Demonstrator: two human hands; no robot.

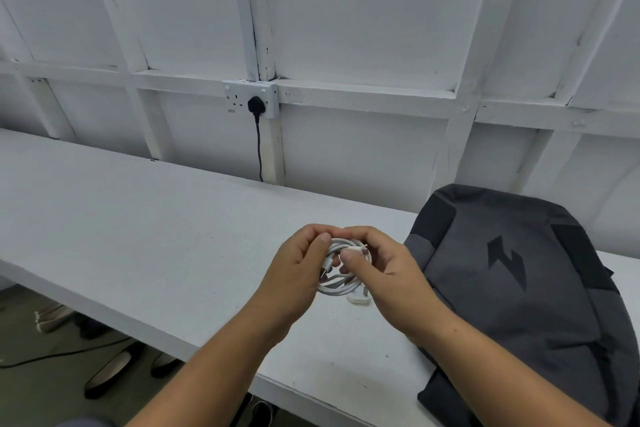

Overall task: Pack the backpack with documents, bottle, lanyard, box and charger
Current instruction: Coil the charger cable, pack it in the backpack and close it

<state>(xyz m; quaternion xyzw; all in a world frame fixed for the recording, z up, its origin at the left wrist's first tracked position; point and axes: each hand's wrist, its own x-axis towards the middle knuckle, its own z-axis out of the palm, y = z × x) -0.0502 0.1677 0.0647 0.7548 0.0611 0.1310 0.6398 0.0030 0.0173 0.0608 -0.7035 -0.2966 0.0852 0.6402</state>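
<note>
On my feed both hands meet over the white table (138, 218), a little left of the backpack (519, 288). The left hand (294, 267) has its fingers curled round the far side of a coiled white cable (341, 288), with the thumb (323, 237) pressed on top of the loops. The right hand (384, 270) grips the same coil from the other side, its thumb (346, 255) pinching the strands near a small connector. So the 2 hands hold the charger's cable between them.

The charger's white plug block (358, 298) sits just under the coil, beside the right palm. I cannot tell whether it rests on the table or hangs just above it.

The backpack lies flat, dark grey with black panels and a black mark on its face. Its lower corner hangs over the near edge of the table. The right wrist is just beside its left edge.

On the white wall behind, 1 black plug (257, 104) sits in a double socket (251, 99), and its cord (259, 149) drops behind the table. Dark shoes (107, 371) lie on the floor underneath.
</note>
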